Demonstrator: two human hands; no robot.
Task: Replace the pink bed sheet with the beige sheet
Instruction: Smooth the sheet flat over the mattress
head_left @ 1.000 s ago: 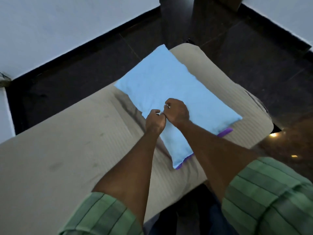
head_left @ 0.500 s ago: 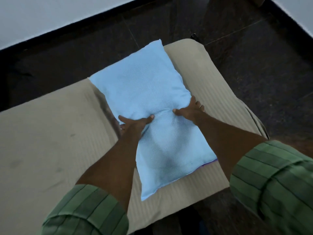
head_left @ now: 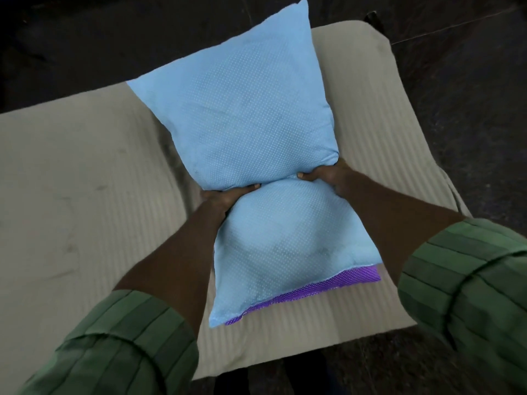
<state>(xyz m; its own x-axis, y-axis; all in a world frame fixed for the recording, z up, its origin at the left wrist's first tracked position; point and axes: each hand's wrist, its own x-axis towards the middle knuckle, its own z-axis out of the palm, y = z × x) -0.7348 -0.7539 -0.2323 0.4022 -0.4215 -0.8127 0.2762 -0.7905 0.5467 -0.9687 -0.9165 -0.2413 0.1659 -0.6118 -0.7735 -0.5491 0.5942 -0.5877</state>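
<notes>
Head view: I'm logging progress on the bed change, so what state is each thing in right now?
Blue pillow: squeezed at its middle, far end raised, near end low over the bed.
Purple lining: showing at the pillow's near edge.
Beige sheet: spread over the mattress, lightly creased.
Left hand: grips the pillow's left side.
Right hand: grips its right side.
Pink sheet: not in view.

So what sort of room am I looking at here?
Most likely a bedroom or plain sleeping room: a narrow mattress under a beige striped sheet, a light blue dotted pillow gripped at its middle by both hands, and a dark polished stone floor around the bed.
</notes>
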